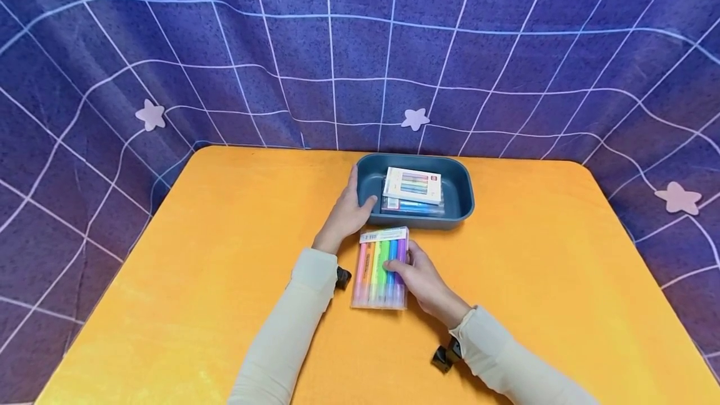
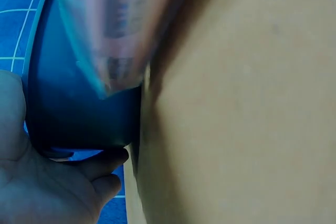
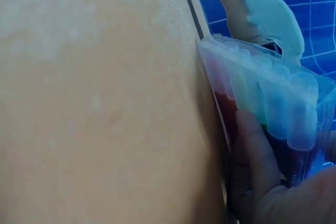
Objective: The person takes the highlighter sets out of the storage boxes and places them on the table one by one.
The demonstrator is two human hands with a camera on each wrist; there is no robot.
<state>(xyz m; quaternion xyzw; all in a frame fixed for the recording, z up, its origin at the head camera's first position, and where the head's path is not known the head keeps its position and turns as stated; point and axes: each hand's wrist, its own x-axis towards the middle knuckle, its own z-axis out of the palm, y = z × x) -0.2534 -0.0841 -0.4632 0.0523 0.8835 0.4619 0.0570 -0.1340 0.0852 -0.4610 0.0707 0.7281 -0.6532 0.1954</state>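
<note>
My right hand [image 1: 419, 272] grips a clear pack of highlighters [image 1: 379, 267] by its right side, thumb across the front. The pack holds several colours in a row, from pink to purple, with a white label along its top edge. It overlaps the near side of a dark blue-grey plastic bin [image 1: 416, 222] in the left wrist view. At the bin's left end, my left hand [image 1: 347, 211] holds the wall, thumb over the rim and fingers outside. Translucent caps of the highlighters [image 3: 302, 111] face the right wrist camera.
Inside the bin, a white box with coloured stripes [image 1: 413, 185] lies over a clear pack with blue items [image 1: 416, 207]. An orange-yellow table [image 1: 225, 255] carries everything. Behind its far edge hangs a purple-blue curtain [image 1: 360, 49] with white lines and stars.
</note>
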